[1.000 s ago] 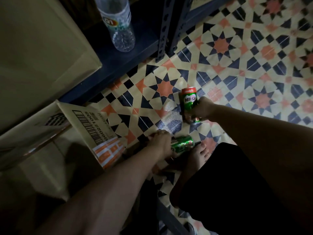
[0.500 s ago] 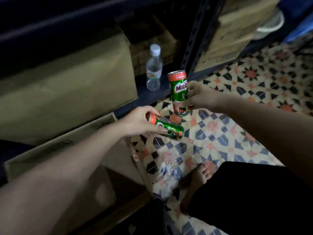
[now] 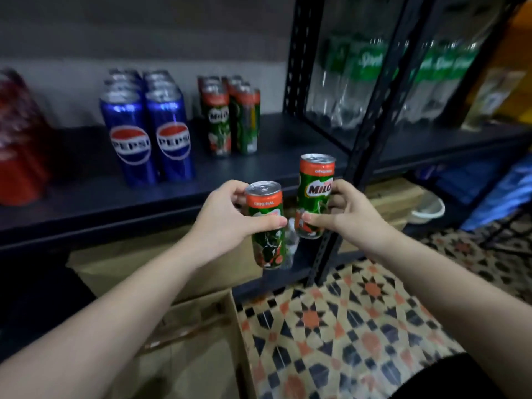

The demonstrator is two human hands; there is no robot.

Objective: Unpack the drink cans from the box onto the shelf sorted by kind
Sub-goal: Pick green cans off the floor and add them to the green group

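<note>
- Head view: both cans have come up from floor level to the shelf edge.
- Left hand grips one Milo can upright; right hand grips another.
- Milo row stands just beyond, beside the Pepsi; placing comes next.

Bare forearms, no sleeves; black garment on lap
</note>
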